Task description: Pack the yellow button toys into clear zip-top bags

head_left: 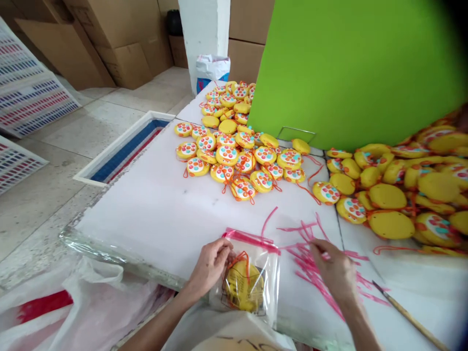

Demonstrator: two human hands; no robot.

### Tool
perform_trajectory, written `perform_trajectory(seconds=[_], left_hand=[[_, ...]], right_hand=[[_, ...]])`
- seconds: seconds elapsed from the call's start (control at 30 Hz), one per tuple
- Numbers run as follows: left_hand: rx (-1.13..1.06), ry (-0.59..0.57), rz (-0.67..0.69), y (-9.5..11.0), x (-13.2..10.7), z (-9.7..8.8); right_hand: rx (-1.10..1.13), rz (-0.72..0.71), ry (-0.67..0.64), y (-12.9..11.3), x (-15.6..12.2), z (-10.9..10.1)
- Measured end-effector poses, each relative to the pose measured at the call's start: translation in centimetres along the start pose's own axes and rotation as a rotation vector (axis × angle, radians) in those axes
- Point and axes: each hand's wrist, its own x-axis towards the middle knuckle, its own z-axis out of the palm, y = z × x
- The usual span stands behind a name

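A clear plastic bag [252, 278] with a pink strip across its far edge lies at the near edge of the white tabletop [153, 214]; inside it sits a round yellow toy [244, 291] wound with an orange cord. The left hand [210, 265] pinches the bag's left side in a narrow grip. The right hand [334, 268], fingers curled, rests on a scatter of pink strips [310, 253] just right of the bag; whether its grip holds one I cannot tell. Far across the tabletop lie heaps of yellow toys [234, 151], a green board [358, 68] behind them. Cardboard boxes [109, 44] stand on the tiled floor [47, 161] at far left.
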Motion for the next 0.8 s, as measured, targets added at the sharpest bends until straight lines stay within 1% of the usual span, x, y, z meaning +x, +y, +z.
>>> perform_trajectory(seconds=[0.07,0.1,0.13,0.17,0.2,0.23,0.27,0.3,0.37,0.4,0.47,0.53,0.6,0.67,0.73,0.8], left_hand=[[-0.037,-0.010,-0.011,-0.2,0.2,-0.3],[-0.052,-0.015,-0.017,-0.2,0.2,-0.4],[-0.065,-0.020,-0.024,-0.3,0.3,-0.5],[-0.078,-0.024,-0.031,-0.4,0.3,-0.5],[-0.092,-0.028,-0.039,-0.5,0.4,-0.5],[-0.105,-0.034,-0.047,-0.6,0.4,-0.4],[-0.119,-0.040,-0.055,-0.7,0.5,-0.4],[-0.132,-0.047,-0.063,-0.8,0.5,-0.3],[-0.156,-0.061,-0.078,-0.8,0.5,-0.2],[-0.165,-0.066,-0.083,-0.8,0.4,-0.2],[-0.179,-0.071,-0.092,-0.8,0.4,-0.1],[-0.184,-0.066,-0.099,-0.8,0.3,-0.1],[-0.182,-0.059,-0.106,-0.9,0.2,-0.1],[-0.180,-0.059,-0.110,-1.0,0.1,-0.2],[-0.183,-0.065,-0.112,-1.1,0.0,-0.3],[-0.195,-0.082,-0.117,-1.0,-0.2,-0.5]], right_hand=[[-0.179,0.163,0.039,4.6,-0.2,-2.0],[-0.261,0.210,0.022,6.4,-0.5,-3.0],[-0.316,0.240,-0.023,7.6,-0.8,-3.9],[-0.344,0.254,-0.095,8.2,-1.2,-4.6],[-0.334,0.242,-0.192,8.1,-1.6,-5.2],[-0.286,0.209,-0.298,7.5,-2.0,-5.5],[-0.208,0.158,-0.406,6.4,-2.4,-5.6],[-0.112,0.095,-0.498,4.9,-2.6,-5.5],[0.084,-0.015,-0.614,1.1,-2.8,-4.7],[0.136,-0.023,-0.601,-0.8,-2.7,-4.0],[0.222,-0.024,-0.528,-4.0,-2.3,-2.1],[0.331,-0.048,-0.512,-6.1,-1.7,0.1],[0.437,-0.051,-0.541,-7.0,-1.3,2.2],[0.553,-0.032,-0.592,-7.0,-1.2,3.7],[0.650,-0.016,-0.635,-6.5,-1.3,4.4],[0.695,-0.023,-0.650,-5.8,-1.6,4.4]])
